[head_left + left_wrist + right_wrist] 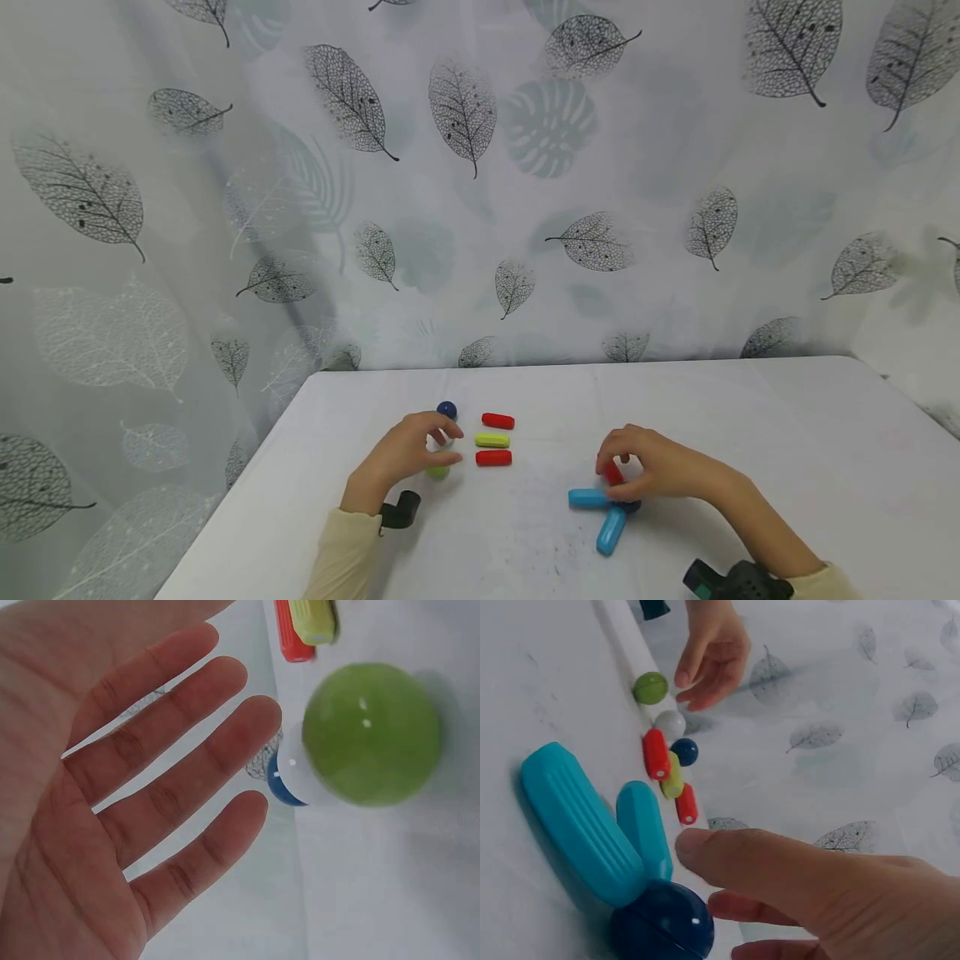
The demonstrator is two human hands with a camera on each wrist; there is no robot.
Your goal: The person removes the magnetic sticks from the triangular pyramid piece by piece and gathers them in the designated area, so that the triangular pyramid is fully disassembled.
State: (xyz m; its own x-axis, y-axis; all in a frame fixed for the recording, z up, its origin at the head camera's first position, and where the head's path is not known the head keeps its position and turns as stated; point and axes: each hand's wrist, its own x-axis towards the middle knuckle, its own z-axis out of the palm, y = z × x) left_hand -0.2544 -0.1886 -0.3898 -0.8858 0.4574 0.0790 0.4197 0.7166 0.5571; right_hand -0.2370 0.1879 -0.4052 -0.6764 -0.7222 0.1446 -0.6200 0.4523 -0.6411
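My left hand [405,454] hovers with parted fingers beside a row of balls and holds nothing. A green ball [371,735] lies nearest it; behind are a white ball [670,724] and a dark blue ball [447,409]. My right hand [660,467] has its fingers and thumb curled around a red stick [613,472]; the stick is hidden in the right wrist view. Under that hand sits another dark blue ball [664,922]. Two light blue sticks, a near one [611,532] and a left one [588,498], reach out from this ball.
Between the hands lie a far red stick [498,421], a yellow-green stick [492,440] and a near red stick [493,458]. They rest on a white-covered table [525,517]. A leaf-patterned curtain [480,208] hangs behind the table.
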